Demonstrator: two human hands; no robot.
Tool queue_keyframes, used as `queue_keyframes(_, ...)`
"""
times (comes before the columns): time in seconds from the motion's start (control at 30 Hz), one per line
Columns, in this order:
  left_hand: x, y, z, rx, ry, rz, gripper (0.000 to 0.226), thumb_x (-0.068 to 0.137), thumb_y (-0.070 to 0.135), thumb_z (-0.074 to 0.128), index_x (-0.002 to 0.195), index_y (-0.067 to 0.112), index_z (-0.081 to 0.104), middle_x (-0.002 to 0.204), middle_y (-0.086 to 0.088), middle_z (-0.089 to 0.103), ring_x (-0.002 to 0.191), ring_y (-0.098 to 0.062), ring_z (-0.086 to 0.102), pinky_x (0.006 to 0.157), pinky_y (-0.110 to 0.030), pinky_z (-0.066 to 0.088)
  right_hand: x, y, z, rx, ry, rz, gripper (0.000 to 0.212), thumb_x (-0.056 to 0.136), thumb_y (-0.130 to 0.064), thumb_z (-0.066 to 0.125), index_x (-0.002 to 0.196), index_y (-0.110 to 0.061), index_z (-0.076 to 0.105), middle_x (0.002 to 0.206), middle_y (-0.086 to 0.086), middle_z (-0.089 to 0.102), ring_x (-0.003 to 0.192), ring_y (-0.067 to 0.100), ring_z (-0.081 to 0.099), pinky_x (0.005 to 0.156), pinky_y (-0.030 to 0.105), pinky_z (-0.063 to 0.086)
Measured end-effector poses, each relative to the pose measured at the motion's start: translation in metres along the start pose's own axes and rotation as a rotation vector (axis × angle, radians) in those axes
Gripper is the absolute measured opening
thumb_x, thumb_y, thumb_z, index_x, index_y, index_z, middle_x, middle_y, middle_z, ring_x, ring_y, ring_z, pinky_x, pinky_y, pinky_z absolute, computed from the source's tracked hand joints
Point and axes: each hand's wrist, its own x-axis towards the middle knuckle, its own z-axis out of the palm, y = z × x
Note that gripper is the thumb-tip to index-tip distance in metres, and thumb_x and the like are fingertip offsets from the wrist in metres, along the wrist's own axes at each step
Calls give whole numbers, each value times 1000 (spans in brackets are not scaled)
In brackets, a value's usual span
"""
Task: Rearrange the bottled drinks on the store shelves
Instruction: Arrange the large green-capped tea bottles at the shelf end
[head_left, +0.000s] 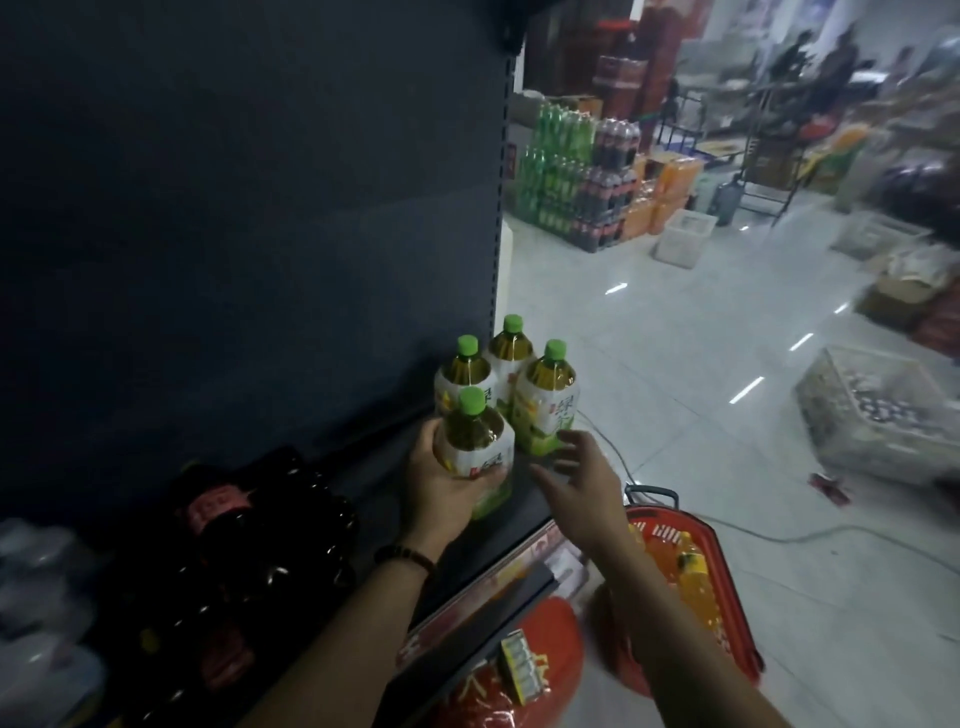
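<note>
My left hand (441, 486) wraps the front green tea bottle (475, 447) at the dark shelf's (382, 460) front edge; my right hand (576, 478) hovers splayed, empty, at its 3 o'clock. A shove could tip its three neighbours (548, 395), at 12 o'clock, off the shelf's open end. It looks upright, green-capped, amber-filled.

Single head cam, wide-angle, worn by the person. Looks fwd and down on the right end of the shelf (374, 475) from above, at arm's reach. Left hand (441, 488), gripping a tea bottle (478, 441), sits mid-frame; aisle floor (675, 415) fills the right bkgd.
</note>
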Motion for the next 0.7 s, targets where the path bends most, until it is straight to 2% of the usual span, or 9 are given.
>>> queue_keyframes(0.07,11,-9,14,-6,17,-20,79,59,10,102,121,36,60,111,21,70,101,11,64,88,-26,61,26,9,-7,39,36,55,65,91,-32,81,144,-17,47,127,-1,61,99,3,62,76,23,55)
queue_keyframes(0.13,20,-16,26,8,40,-21,80,59,11,102,124,34,61,116,16,73,108,-3,70,98,-42,62,51,21,-12,40,47,89,80,87,-36,84,150,-16,40,140,8,55,116,20,62,90,40,60)
queue_keyframes(0.23,28,-17,38,38,68,-7,89,60,14,102,136,28,58,126,9,72,116,-9,69,101,-47,60,84,37,-16,34,17,95,106,72,-37,96,155,-18,32,146,8,48,135,30,53,106,52,56)
queue_keyframes(0.33,33,-17,51,58,113,-11,121,61,19,103,159,26,32,152,0,55,136,-16,58,111,-46,54,112,45,-19,104,-63,80,112,64,-27,101,154,-21,35,140,1,53,131,27,56,104,51,57)
queue_keyframes(0.4,33,-20,60,34,89,-45,135,66,21,101,167,28,12,161,-1,46,145,-17,50,116,-43,49,124,50,-18,171,-140,53,106,67,-22,100,152,-28,37,135,-7,56,122,20,61,93,41,63)
queue_keyframes(0.47,35,-22,66,-28,23,-78,128,75,10,94,169,28,9,159,2,50,144,-14,52,111,-29,50,130,55,-17,212,-191,7,94,72,-18,97,147,-28,42,123,-16,59,106,9,66,75,24,62)
queue_keyframes(0.5,37,-22,67,-35,-6,-75,121,78,6,91,168,29,14,156,5,53,140,-10,55,105,-19,52,132,57,-17,231,-200,-13,87,73,-18,96,144,-27,46,119,-16,61,103,8,67,70,21,62)
queue_keyframes(0.6,41,-20,68,-17,-60,-35,109,84,4,86,166,29,19,146,16,57,122,20,56,92,-1,48,138,65,-17,260,-208,-17,80,71,-28,98,137,-31,53,120,-12,68,104,14,72,75,36,67)
queue_keyframes(0.7,42,-20,71,-3,-42,-24,110,84,7,86,167,31,18,145,19,58,120,24,54,103,-10,49,143,70,-21,242,-255,-39,76,70,-35,98,133,-36,55,122,-13,70,108,12,71,79,44,68)
